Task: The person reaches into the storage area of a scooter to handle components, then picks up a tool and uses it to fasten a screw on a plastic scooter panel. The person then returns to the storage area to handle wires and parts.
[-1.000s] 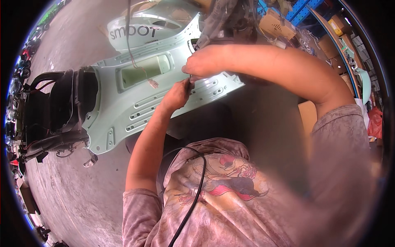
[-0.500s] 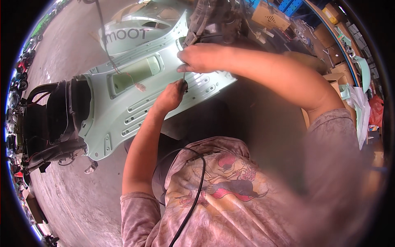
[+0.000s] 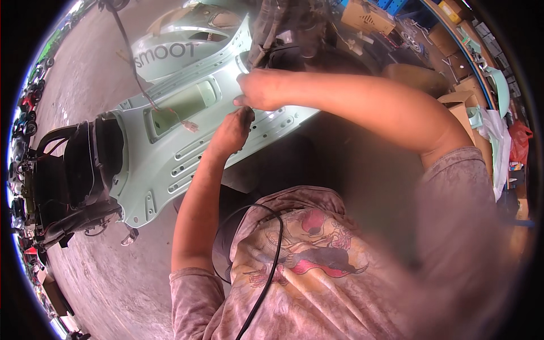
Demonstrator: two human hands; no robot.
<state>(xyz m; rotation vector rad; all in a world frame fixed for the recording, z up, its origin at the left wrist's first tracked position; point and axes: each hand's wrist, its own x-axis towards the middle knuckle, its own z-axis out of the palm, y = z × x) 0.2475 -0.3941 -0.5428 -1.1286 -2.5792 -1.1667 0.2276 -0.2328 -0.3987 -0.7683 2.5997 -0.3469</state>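
A pale green scooter floor panel (image 3: 150,170) with slots, holes and a rectangular opening lies in front of me, attached to a scooter. Over its near right part, my left hand (image 3: 231,133) is closed, thumb uppermost beside something dark. My right hand (image 3: 262,90) reaches across from the right, closed, its fingertips just above the left thumb. What the two hands grip is mostly hidden by the fingers. A loose wire (image 3: 136,73) hangs over the panel, its small pale connector (image 3: 190,126) resting near the opening.
The black scooter seat end (image 3: 76,158) is at the left. Behind the panel sit a pale green lettered body part (image 3: 164,54) and dark machinery (image 3: 294,34). Cardboard boxes (image 3: 368,17), shelving and a red plastic bag (image 3: 519,141) line the right. A black cable (image 3: 277,243) crosses my shirt.
Both hands have shifted slightly left in the picture, and the right has come down closer to the left. The thin metal shaft seen between them before is now hidden.
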